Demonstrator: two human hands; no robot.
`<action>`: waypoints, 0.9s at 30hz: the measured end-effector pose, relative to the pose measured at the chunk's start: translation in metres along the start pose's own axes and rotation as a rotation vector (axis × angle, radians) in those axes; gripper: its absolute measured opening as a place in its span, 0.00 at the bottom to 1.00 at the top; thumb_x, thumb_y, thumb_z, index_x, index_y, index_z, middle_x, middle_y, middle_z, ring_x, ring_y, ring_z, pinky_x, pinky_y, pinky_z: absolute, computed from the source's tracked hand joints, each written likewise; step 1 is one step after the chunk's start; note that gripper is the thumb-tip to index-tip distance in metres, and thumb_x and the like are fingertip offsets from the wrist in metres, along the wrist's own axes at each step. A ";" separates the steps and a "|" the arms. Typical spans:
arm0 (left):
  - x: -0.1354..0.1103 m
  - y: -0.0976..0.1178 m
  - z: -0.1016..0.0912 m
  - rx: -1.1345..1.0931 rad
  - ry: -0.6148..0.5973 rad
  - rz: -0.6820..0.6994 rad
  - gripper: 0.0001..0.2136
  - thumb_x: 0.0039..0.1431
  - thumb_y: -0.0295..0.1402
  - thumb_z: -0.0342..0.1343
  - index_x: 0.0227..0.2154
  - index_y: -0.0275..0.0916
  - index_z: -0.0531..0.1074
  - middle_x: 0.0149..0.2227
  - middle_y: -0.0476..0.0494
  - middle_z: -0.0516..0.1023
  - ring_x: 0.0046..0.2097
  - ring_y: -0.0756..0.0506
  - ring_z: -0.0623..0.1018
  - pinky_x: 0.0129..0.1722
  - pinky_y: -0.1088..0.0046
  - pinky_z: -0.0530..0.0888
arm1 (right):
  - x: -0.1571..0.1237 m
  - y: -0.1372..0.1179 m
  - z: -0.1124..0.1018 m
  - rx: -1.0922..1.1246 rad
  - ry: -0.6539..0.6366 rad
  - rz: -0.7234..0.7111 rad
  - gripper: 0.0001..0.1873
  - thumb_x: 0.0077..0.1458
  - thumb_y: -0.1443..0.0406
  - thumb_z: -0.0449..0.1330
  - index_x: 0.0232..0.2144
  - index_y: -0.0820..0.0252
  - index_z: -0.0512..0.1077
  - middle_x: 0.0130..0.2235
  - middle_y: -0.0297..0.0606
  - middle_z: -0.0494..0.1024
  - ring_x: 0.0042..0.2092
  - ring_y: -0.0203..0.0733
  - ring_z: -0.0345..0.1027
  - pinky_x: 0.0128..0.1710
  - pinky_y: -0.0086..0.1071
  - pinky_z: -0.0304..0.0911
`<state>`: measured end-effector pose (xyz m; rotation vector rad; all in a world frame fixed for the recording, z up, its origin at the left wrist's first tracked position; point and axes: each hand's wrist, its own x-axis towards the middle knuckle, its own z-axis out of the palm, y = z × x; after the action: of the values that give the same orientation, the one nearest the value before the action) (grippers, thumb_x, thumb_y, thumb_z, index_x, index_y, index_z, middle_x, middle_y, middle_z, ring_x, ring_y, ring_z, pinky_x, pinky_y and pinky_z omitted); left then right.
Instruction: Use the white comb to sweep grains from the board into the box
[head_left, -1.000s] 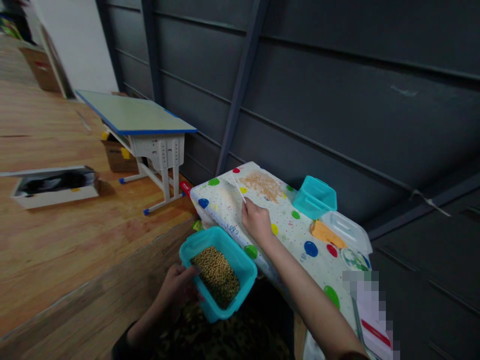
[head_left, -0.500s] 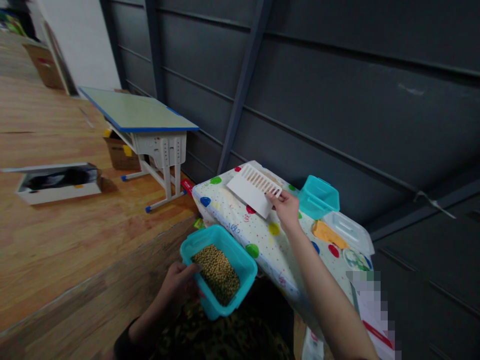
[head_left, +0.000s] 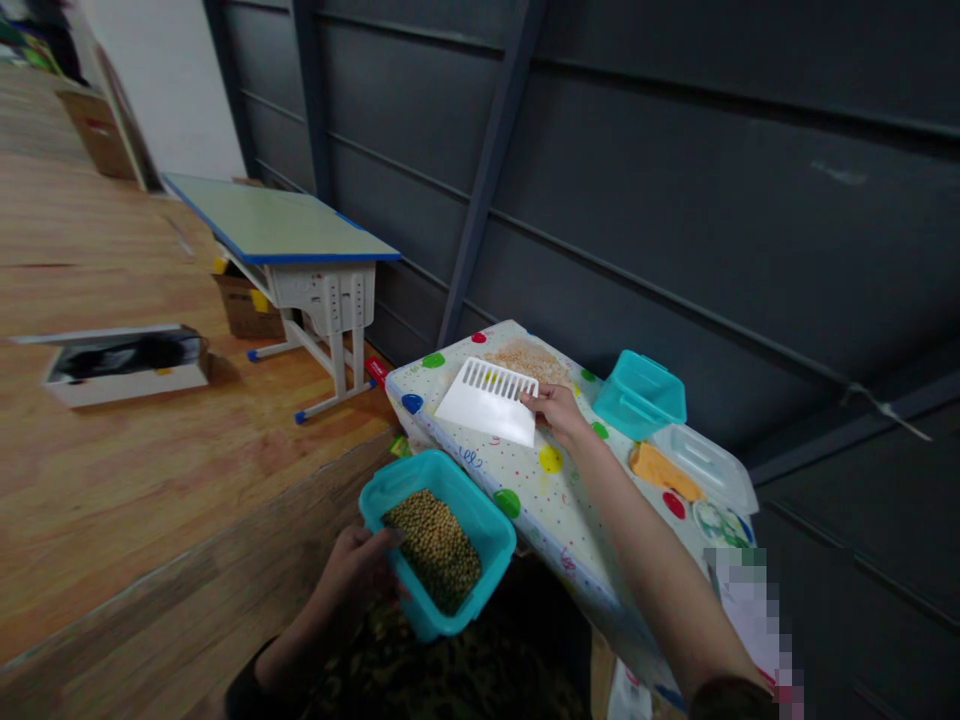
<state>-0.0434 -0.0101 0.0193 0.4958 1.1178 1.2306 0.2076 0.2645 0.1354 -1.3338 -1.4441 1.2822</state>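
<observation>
My left hand (head_left: 360,565) is closed on the near-left rim of a teal plastic container (head_left: 491,540), which hangs tilted just in front of the table's edge. Round, yellowish-tan soybeans (head_left: 435,545) cover its bottom. Over the table, my right hand (head_left: 553,408) pinches the right end of a white plastic scraper (head_left: 487,408) with a row of slots along its far side. Its flat blade points towards the table's near edge. Beyond the scraper, a patch of small pale-tan pieces (head_left: 529,360) lies spread on the tabletop; I cannot make out what they are.
A spotted cloth covers the table (head_left: 540,500). At its right stand a second teal container (head_left: 641,395), a clear lid (head_left: 709,465) and an orange cloth (head_left: 664,472). A dark panelled wall (head_left: 675,200) runs behind. Leftward are a desk (head_left: 285,220) and an open white box (head_left: 127,370).
My right hand has drawn the scraper towards me and slightly left, turning its face flatter and uncovering the pale patch behind it. My left hand and the container have stayed put.
</observation>
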 end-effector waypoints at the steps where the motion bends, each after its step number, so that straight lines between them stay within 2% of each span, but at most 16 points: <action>1: 0.000 0.000 0.000 -0.005 0.000 -0.003 0.21 0.53 0.42 0.82 0.15 0.40 0.81 0.17 0.39 0.82 0.19 0.44 0.79 0.21 0.70 0.77 | 0.005 -0.002 0.004 0.006 0.012 -0.013 0.22 0.35 0.56 0.85 0.26 0.59 0.80 0.25 0.34 0.82 0.27 0.40 0.73 0.29 0.32 0.68; 7: 0.003 -0.003 -0.003 0.012 -0.023 -0.010 0.23 0.55 0.46 0.81 0.14 0.40 0.80 0.17 0.40 0.81 0.19 0.45 0.78 0.21 0.71 0.76 | 0.020 -0.005 0.021 -0.019 0.128 -0.107 0.21 0.40 0.53 0.83 0.27 0.57 0.79 0.25 0.35 0.84 0.30 0.43 0.77 0.30 0.32 0.70; 12: 0.008 -0.010 -0.004 0.028 0.009 -0.011 0.24 0.52 0.49 0.81 0.13 0.41 0.80 0.16 0.38 0.81 0.18 0.44 0.78 0.19 0.71 0.75 | 0.016 -0.008 0.019 0.053 0.188 -0.145 0.20 0.44 0.53 0.82 0.33 0.58 0.83 0.31 0.38 0.88 0.33 0.47 0.81 0.33 0.37 0.77; 14: 0.010 -0.012 -0.004 0.035 0.016 -0.009 0.25 0.50 0.50 0.81 0.11 0.42 0.78 0.15 0.38 0.80 0.17 0.44 0.77 0.18 0.70 0.74 | 0.013 -0.008 0.016 0.017 0.236 -0.198 0.21 0.48 0.50 0.80 0.35 0.58 0.83 0.32 0.39 0.88 0.35 0.50 0.82 0.35 0.39 0.78; 17: 0.010 -0.011 -0.001 0.027 0.006 -0.012 0.26 0.50 0.50 0.81 0.10 0.43 0.76 0.14 0.38 0.79 0.16 0.46 0.74 0.18 0.69 0.73 | 0.005 -0.007 0.014 -0.173 0.347 -0.359 0.19 0.58 0.48 0.73 0.36 0.57 0.83 0.35 0.41 0.89 0.38 0.51 0.82 0.39 0.39 0.76; 21: 0.005 -0.005 0.001 0.007 -0.005 -0.021 0.24 0.51 0.47 0.81 0.12 0.42 0.77 0.15 0.39 0.80 0.18 0.46 0.75 0.20 0.70 0.73 | -0.010 0.005 0.024 -0.593 0.459 -0.508 0.15 0.69 0.55 0.64 0.33 0.56 0.80 0.31 0.41 0.86 0.34 0.48 0.79 0.40 0.36 0.69; 23: 0.003 -0.002 0.001 0.008 -0.007 -0.029 0.23 0.51 0.47 0.81 0.12 0.42 0.78 0.16 0.40 0.80 0.19 0.44 0.77 0.20 0.70 0.74 | -0.018 0.014 0.035 -0.801 0.434 -0.559 0.15 0.72 0.58 0.61 0.34 0.57 0.82 0.30 0.42 0.86 0.32 0.46 0.79 0.37 0.33 0.65; 27: 0.001 0.000 0.002 0.012 -0.007 -0.022 0.23 0.51 0.47 0.82 0.13 0.41 0.79 0.15 0.40 0.80 0.18 0.45 0.78 0.20 0.70 0.74 | -0.032 0.033 0.057 -1.094 0.271 -0.737 0.14 0.74 0.65 0.60 0.47 0.60 0.86 0.34 0.44 0.91 0.33 0.44 0.84 0.33 0.30 0.62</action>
<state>-0.0418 -0.0084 0.0199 0.4957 1.1228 1.2025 0.1636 0.2221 0.0953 -1.2737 -2.2231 -0.2450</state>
